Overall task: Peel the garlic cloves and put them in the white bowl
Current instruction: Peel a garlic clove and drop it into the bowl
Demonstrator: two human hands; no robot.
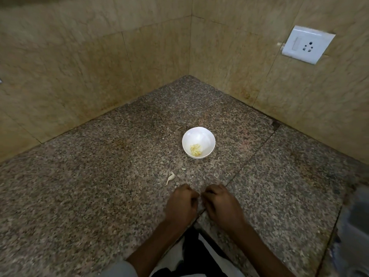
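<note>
A small white bowl stands on the speckled granite counter and holds several peeled yellowish garlic cloves. In front of it lie a whitish garlic piece with a thin tail and a tiny scrap of skin. My left hand and my right hand sit close together near the counter's front corner, fingers curled inward, fingertips almost meeting. Whatever they pinch between them is hidden by the knuckles.
Beige marble walls meet in a corner behind the bowl. A white switch and socket plate is on the right wall. The counter's front edge runs under my wrists, with dark and white clothing below. A blurred grey object sits at the far right.
</note>
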